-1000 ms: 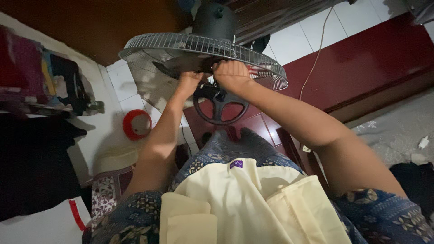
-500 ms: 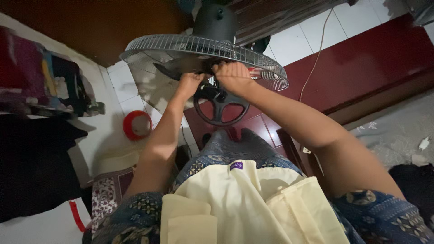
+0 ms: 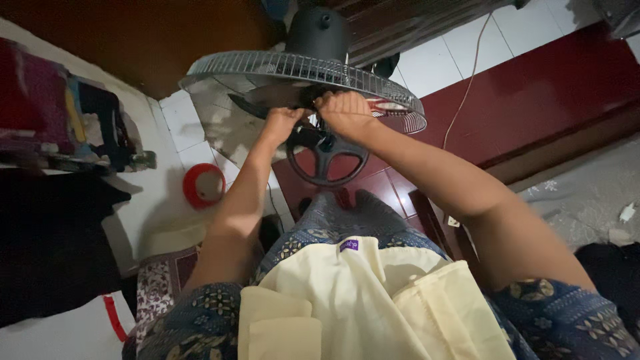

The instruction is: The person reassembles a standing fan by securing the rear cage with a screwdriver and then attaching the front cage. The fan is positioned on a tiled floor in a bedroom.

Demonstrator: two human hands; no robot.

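Observation:
A standing fan tilts toward me, its grey wire guard (image 3: 267,65) open at the front and its dark motor housing (image 3: 319,30) above. My left hand (image 3: 280,123) and my right hand (image 3: 345,110) both reach inside the guard at the hub, fingers closed around the middle of the dark fan blade (image 3: 257,101). Exactly what the fingers pinch is hidden. Below the hands sits the round dark fan base (image 3: 327,157) on the floor.
A red round lid (image 3: 203,185) lies on white tiles at left. Folded clothes (image 3: 60,113) pile at far left. A dark red low cabinet (image 3: 547,93) runs along the right, with a white cord (image 3: 467,73) over it. Cream cloth (image 3: 360,300) covers my lap.
Both hands stay at the fan hub with only slight shifts. The view has drifted a little; the fan guard sits marginally lower.

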